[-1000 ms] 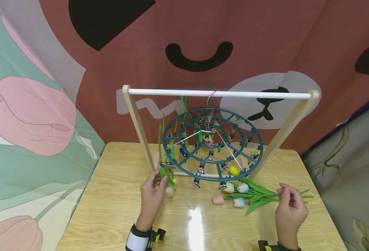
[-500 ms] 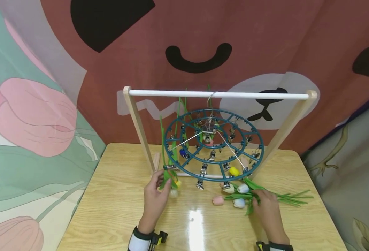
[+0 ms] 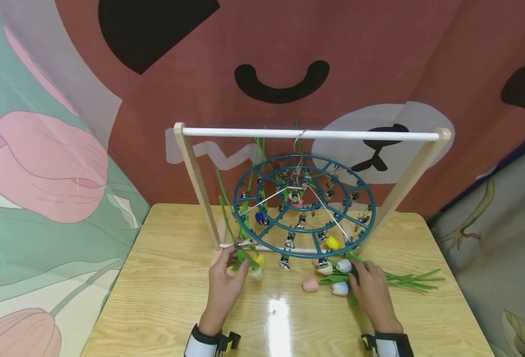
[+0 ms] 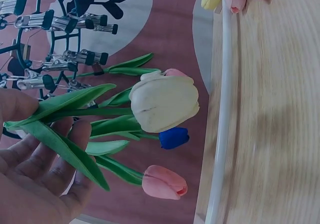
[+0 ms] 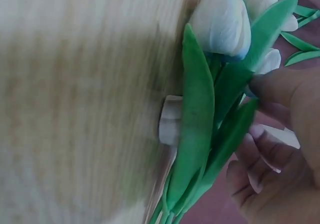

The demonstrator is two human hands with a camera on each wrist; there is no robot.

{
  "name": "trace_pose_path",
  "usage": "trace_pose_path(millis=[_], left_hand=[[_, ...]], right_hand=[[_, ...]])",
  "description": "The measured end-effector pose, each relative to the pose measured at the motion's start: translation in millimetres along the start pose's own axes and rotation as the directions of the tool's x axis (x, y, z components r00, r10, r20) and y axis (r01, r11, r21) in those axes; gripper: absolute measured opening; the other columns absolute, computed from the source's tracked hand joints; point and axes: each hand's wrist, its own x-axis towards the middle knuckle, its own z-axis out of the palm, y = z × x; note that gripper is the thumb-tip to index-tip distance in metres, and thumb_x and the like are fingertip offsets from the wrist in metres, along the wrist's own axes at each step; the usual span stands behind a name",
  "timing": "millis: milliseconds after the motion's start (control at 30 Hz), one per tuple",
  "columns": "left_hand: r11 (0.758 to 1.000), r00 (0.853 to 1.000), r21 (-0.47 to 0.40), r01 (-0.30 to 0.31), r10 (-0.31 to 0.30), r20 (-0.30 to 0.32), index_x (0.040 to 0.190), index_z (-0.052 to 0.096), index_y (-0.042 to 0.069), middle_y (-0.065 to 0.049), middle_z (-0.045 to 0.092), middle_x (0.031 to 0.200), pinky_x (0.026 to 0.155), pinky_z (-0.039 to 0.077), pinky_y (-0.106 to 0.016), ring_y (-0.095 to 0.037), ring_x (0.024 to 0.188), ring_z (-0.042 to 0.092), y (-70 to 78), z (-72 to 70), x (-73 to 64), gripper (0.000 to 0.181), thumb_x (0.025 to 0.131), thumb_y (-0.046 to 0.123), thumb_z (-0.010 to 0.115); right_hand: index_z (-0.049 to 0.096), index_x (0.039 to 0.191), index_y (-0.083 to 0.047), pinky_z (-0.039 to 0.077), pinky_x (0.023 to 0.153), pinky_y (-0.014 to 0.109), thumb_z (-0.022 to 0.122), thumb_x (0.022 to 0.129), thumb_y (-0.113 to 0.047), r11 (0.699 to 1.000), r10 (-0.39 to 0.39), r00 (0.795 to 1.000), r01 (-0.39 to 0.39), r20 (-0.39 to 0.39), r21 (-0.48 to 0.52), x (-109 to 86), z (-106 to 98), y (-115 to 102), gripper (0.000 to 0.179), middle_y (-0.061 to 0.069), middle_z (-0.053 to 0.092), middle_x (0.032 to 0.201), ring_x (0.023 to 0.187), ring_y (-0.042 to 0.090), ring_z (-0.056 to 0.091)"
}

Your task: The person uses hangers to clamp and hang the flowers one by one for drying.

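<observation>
My left hand (image 3: 228, 280) holds a white tulip (image 4: 165, 102) by its green leaves and stem, thumb in front and fingers behind. That tulip hangs head down from a metal clip (image 3: 246, 243) at the left rim of the round green clip hanger (image 3: 304, 229). At the right my right hand (image 3: 373, 292) pinches a pale blue-and-white tulip (image 3: 344, 266) just below its bloom, within a bunch lying on the table. Leaves partly hide the fingertips in the right wrist view. Another pale blue tulip (image 3: 340, 288), a cream one (image 3: 324, 268) and a pink one (image 3: 310, 284) lie beside it.
A wooden stand with a white top rail (image 3: 244, 132) bears the hanger. Other tulips hang upside down from it, including a blue one (image 3: 260, 218). A yellow tulip (image 3: 332, 243) lies under the right rim. Behind the table (image 3: 155, 297) hangs a printed curtain (image 3: 378, 59).
My right hand has moved left from the stems' end to the blooms of the bunch. My left hand has shifted slightly right, and the hanging white tulip has swung with it, its stem tilting.
</observation>
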Motion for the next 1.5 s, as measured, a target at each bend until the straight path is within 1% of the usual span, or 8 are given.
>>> trace_pose_path(millis=[400,633,867,1000,1133,1200,1333,1500], left_hand=[[1.0,1.0,0.006,0.021,-0.021,0.017,0.122,0.066,0.004,-0.003,0.074,0.101,0.077,0.065,-0.035,-0.018,0.092,0.071,1.7,4.8,-4.4,0.038,0.087,-0.005,0.076],[1.0,1.0,0.029,0.008,-0.009,0.022,0.12,0.065,-0.003,-0.004,0.074,0.102,0.078,0.065,-0.035,-0.021,0.09,0.071,1.4,7.3,-7.4,0.034,0.087,-0.005,0.075],[0.998,0.999,0.047,-0.03,0.029,0.024,0.123,0.065,0.004,-0.004,0.075,0.107,0.082,0.065,-0.047,-0.016,0.094,0.071,3.5,9.7,-9.8,0.042,0.085,-0.005,0.079],[0.997,1.0,0.081,-0.019,0.018,0.018,0.126,0.064,0.006,-0.004,0.075,0.112,0.086,0.064,-0.044,-0.016,0.098,0.071,6.6,9.9,-11.5,0.047,0.083,-0.002,0.081],[0.986,0.996,0.147,-0.085,0.089,-0.023,0.126,0.062,0.006,-0.005,0.07,0.119,0.083,0.062,-0.038,-0.021,0.104,0.067,11.2,8.0,-14.2,0.049,0.082,0.0,0.082],[0.973,0.985,0.172,-0.153,0.164,-0.053,0.123,0.062,0.003,-0.006,0.066,0.117,0.078,0.061,-0.035,-0.022,0.103,0.064,16.2,6.3,-15.5,0.046,0.081,-0.001,0.081],[0.931,0.935,0.149,-0.332,0.346,-0.08,0.109,0.065,0.0,-0.009,0.065,0.102,0.072,0.058,-0.027,-0.021,0.09,0.062,32.2,6.4,-17.3,0.032,0.08,-0.004,0.076],[0.875,0.874,0.041,-0.483,0.479,0.085,0.113,0.065,0.001,-0.008,0.069,0.104,0.079,0.059,-0.019,-0.018,0.09,0.067,52.3,17.0,-24.3,0.03,0.085,0.002,0.077]], right_hand=[[0.067,0.108,0.001,0.052,0.079,0.06,0.086,0.084,-0.012,0.997,0.033,0.997,-0.037,0.064,0.065,10.4,-4,-1,0.033,0.02,0.074,0.103,0.102,0.042,0.062],[0.069,0.109,-0.002,0.051,0.081,0.055,0.086,0.079,0.003,0.989,-0.093,0.993,0.101,-0.078,0.104,7.7,-5,-7,0.035,0.015,0.076,0.099,0.098,0.036,0.061],[0.072,0.108,-0.002,0.053,0.088,0.051,0.082,0.073,0.014,0.941,-0.265,0.925,0.309,-0.271,0.135,8.0,-13,-20,0.039,0.013,0.076,0.096,0.098,0.035,0.066],[0.073,0.105,0.001,0.051,0.098,0.046,0.065,0.097,-0.006,0.889,-0.36,0.854,0.436,-0.376,0.14,9.1,-19,-34,0.013,0.013,0.076,0.093,0.098,0.038,0.068],[0.075,0.103,-0.002,0.051,0.099,0.043,0.047,0.11,-0.027,0.868,-0.407,0.824,0.483,-0.395,0.113,4.7,-24,-49,0.039,0.011,0.076,0.094,0.104,0.039,0.067],[0.076,0.105,-0.004,0.052,0.098,0.045,0.054,0.106,-0.025,0.866,-0.423,0.831,0.488,-0.362,0.108,-0.1,-25,-54,0.031,0.01,0.076,0.096,0.107,0.037,0.067],[0.078,0.108,-0.008,0.057,0.093,0.043,0.054,0.107,-0.026,0.863,-0.45,0.837,0.498,-0.311,0.09,-8.9,-25,-62,0.029,0.006,0.077,0.098,0.106,0.032,0.068],[0.079,0.109,-0.01,0.062,0.08,0.038,0.039,0.113,-0.028,0.833,-0.495,0.8,0.548,-0.34,0.076,-11.1,-24,-81,0.044,0.002,0.077,0.099,0.094,0.023,0.069]])
